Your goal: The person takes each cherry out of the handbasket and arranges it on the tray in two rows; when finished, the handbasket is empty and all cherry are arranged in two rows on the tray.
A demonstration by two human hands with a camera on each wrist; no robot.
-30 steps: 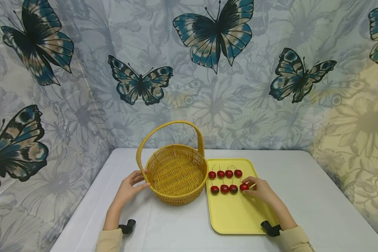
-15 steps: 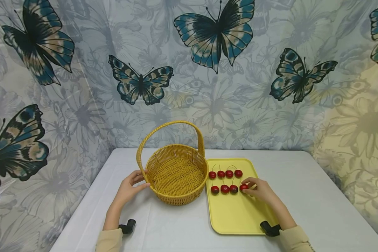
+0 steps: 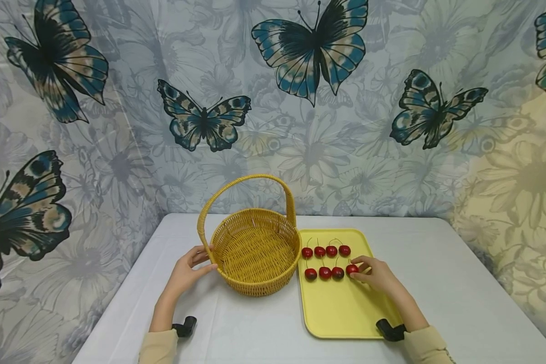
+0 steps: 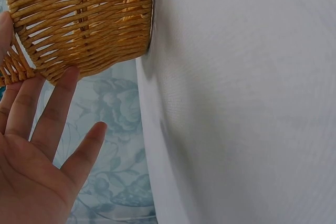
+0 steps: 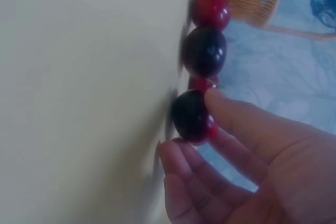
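Note:
My left hand (image 3: 185,273) holds the near left side of a yellow wicker basket (image 3: 259,288), where the arched handle meets the rim. In the left wrist view, fairly straight fingertips (image 4: 68,77) touch the woven wall and the thumb shows at the picture's edge. Over the yellow tray (image 3: 341,318), my right hand (image 3: 377,275) pinches the rightmost cherry (image 3: 352,270) of the front row between thumb and fingers. The right wrist view shows this cherry (image 5: 189,116) dark on one side, close to the tray surface. Whether it touches the tray is unclear.
Several other stemmed cherries (image 3: 325,273) lie in two rows on the tray's upper half. The tray stands right beside the basket on a white-covered table (image 3: 236,328). Behind hangs a butterfly-patterned cloth (image 3: 309,167). A black wrist camera (image 3: 390,329) sits on the right wrist.
The pinched cherry has shifted very slightly, and its stem looks more upright now. My left hand and the basket have stayed put.

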